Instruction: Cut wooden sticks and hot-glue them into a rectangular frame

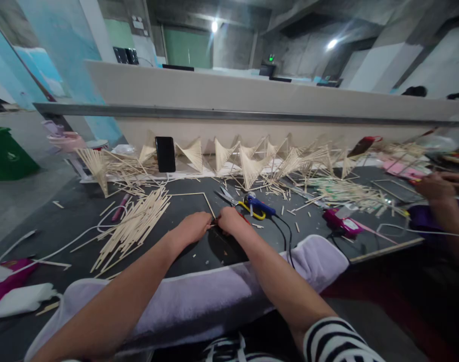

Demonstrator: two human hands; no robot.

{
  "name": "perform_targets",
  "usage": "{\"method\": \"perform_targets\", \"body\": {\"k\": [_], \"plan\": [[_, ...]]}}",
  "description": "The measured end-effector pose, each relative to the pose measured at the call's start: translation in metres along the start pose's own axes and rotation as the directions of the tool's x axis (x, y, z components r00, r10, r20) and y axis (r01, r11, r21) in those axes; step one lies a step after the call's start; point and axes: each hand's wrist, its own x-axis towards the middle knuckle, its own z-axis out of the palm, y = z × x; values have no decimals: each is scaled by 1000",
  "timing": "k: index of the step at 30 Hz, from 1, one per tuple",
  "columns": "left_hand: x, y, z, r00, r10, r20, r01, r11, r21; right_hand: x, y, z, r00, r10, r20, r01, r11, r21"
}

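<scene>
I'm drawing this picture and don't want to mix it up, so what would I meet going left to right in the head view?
Green bin, near stick pile, left hand, right hand, blue corded tool, magenta power block, another person's hand.

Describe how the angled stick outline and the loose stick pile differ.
The stick outline shows a few sticks with a clear corner; the stick pile heaps many together.
The stick outline runs in between the left hand and right hand; the stick pile lies left of both.
Both are thin, pale sticks on the dark table.
</scene>
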Motion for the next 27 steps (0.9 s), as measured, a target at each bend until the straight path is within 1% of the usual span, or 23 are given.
{"method": "perform_targets", "body": {"k": [3,5,7,9,11,12,13,14,15,17,19,23,27], "plan": [[0,-5,1,999,24,-30,-24,1000,-20,0,7,-2,997,-67,46,68,998,-4],[3,-13,0,997,34,-71,-37,999,-36,1,12,-7,994,-105,16,105,995,4],[11,-24,-2,993,44,-111,-49,998,-38,2,16,-13,994,-110,-22,110,994,18],[25,-39,-5,990,51,-129,-54,998,-16,5,19,-19,992,-114,-56,116,993,33],[46,-55,-9,993,47,-107,-46,999,11,7,21,-21,985,-137,-107,142,989,42],[57,-63,-11,994,9,-109,-7,1000,20,8,21,-21,983,-142,-118,148,988,44],[69,-71,-13,995,-35,-89,37,999,20,10,21,-21,984,-142,-104,147,988,44],[80,-77,-14,997,-59,-45,59,998,11,11,20,-20,989,-133,-67,136,990,41],[91,-83,-16,998,-57,8,58,998,-6,12,19,-18,993,-117,-13,118,992,36],[109,-91,-19,997,-39,64,40,999,-17,14,18,-15,993,-90,83,88,996,28],[122,-95,-20,995,-21,102,25,999,-37,15,18,-12,989,-81,125,77,996,37],[138,-103,-19,984,-2,180,25,992,-126,15,20,-6,979,-122,163,108,990,94],[144,-114,-17,969,44,243,20,967,-254,13,19,-2,971,-142,195,121,986,116]]}}
